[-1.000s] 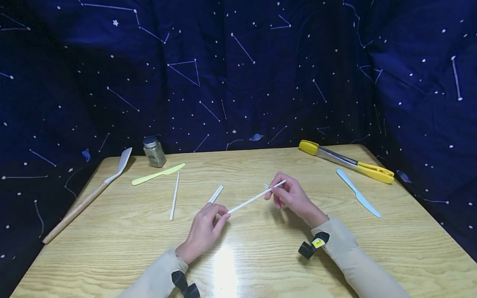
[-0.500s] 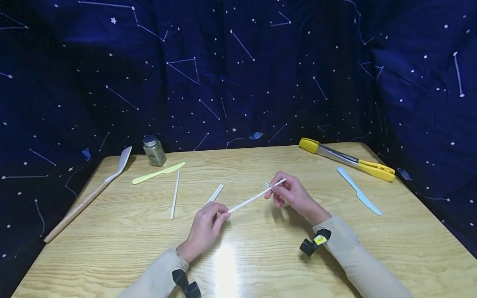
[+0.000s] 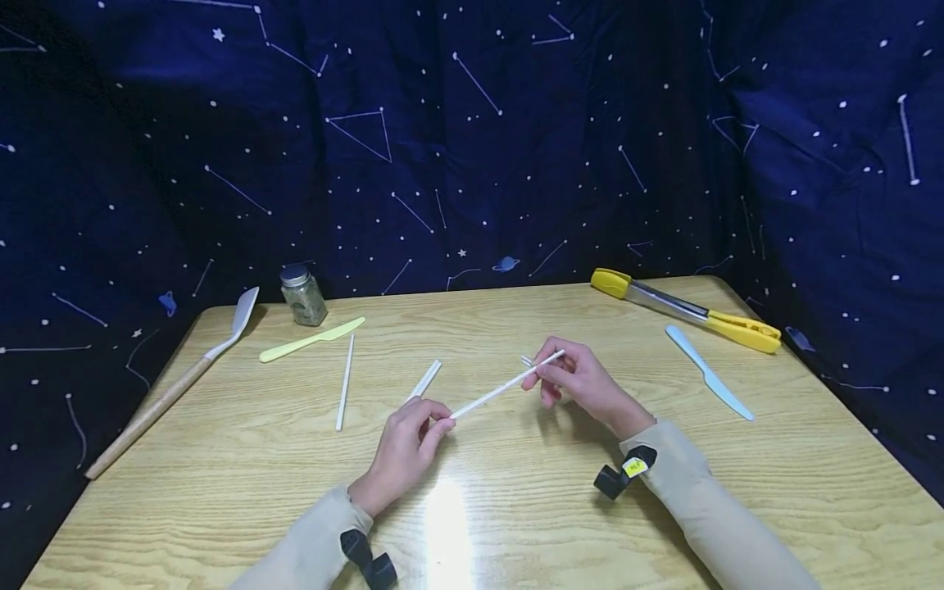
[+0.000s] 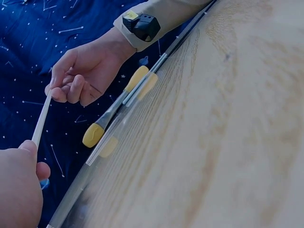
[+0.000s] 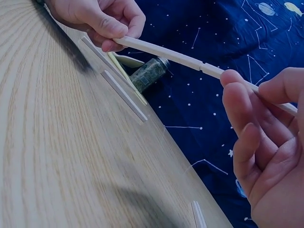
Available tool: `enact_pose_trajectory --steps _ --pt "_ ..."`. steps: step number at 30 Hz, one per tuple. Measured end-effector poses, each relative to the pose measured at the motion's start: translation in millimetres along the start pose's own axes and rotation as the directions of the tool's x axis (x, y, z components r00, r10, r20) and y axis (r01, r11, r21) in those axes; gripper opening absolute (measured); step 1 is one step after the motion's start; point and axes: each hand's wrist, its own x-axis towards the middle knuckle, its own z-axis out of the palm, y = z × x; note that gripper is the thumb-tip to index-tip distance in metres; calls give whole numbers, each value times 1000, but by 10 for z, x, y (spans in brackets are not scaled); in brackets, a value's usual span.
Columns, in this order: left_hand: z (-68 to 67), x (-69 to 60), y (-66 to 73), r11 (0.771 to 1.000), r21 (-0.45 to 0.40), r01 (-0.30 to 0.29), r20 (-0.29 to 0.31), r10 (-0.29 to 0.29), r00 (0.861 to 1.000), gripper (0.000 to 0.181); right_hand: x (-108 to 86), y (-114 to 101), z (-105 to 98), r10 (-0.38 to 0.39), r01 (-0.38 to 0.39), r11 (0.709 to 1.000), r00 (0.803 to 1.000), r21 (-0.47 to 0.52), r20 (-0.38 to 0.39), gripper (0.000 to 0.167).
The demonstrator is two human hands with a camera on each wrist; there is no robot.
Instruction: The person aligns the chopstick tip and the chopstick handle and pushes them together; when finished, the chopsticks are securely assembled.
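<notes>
A thin white chopstick [image 3: 490, 397] is held in the air between both hands, slanting up to the right. My left hand [image 3: 404, 442] pinches its lower end between thumb and fingers. Near the other end my right hand [image 3: 586, 385] pinches it, and the tip sticks out past the fingers. In the right wrist view the same chopstick [image 5: 161, 52] shows a small notch partway along. A pair of white sticks [image 3: 425, 379] lies just beyond the left hand, partly hidden by it. Behind the right fingertips, white stick ends [image 3: 526, 360] peek out, mostly covered.
Another white chopstick [image 3: 345, 383] lies to the left. Behind it are a yellow-green knife [image 3: 313, 339] and a spice jar [image 3: 303, 297]. A wooden-handled spatula [image 3: 173, 393] lies at the left edge. On the right lie a blue knife [image 3: 708, 373] and yellow tongs [image 3: 682, 311].
The tabletop sits slightly higher in the head view. Both hands keep their hold on the chopstick, with no clear movement.
</notes>
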Motion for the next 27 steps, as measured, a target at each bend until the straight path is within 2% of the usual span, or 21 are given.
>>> enact_pose_trajectory --steps 19,23,27 --pt "7 -1 -24 997 -68 -43 -48 39 998 15 -8 29 10 49 -49 999 999 13 14 7" --pt "17 6 2 995 -97 -30 -48 25 999 15 -8 30 0 58 -58 998 998 12 13 7" --pt "17 15 51 984 -180 8 -18 -11 1000 14 -17 30 -20 62 -62 998 998 17 -7 8"
